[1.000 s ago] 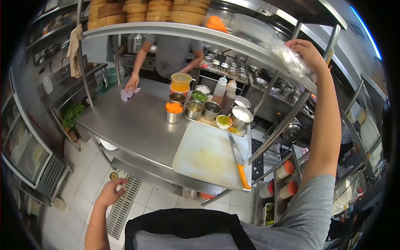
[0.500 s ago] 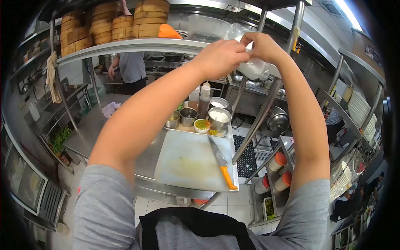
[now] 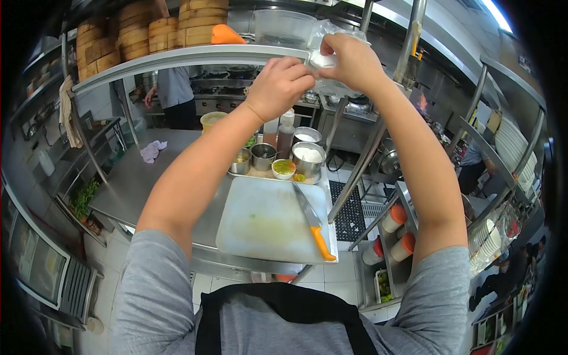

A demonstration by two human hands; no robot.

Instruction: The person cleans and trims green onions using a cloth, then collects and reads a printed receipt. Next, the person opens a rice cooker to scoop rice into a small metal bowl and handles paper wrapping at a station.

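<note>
Both my hands are raised at the shelf edge, in front of a clear plastic bag [image 3: 337, 89] with something white inside. My right hand [image 3: 358, 62] is closed on the bag, thumb and fingers pinching at its white contents. My left hand [image 3: 279, 89] is just left of it, fingers curled and pointing at the bag. What its fingertips hold, if anything, is hidden. Below lies a white cutting board [image 3: 260, 219]. A knife [image 3: 320, 241] with an orange handle rests along its right side.
Bamboo steamers [image 3: 204, 22], an orange object [image 3: 226, 35] and a clear plastic tub [image 3: 284, 26] stand on the upper shelf [image 3: 195, 56]. Behind the board are metal pots [image 3: 309, 157], a small bowl [image 3: 283, 170] and squeeze bottles [image 3: 286, 137]. A metal post [image 3: 364, 160] rises at right. A co-worker [image 3: 176, 94] stands beyond.
My left hand has moved left and slightly down, away from the bag's middle. My right hand stays at the bag. The whole view has shifted a little.
</note>
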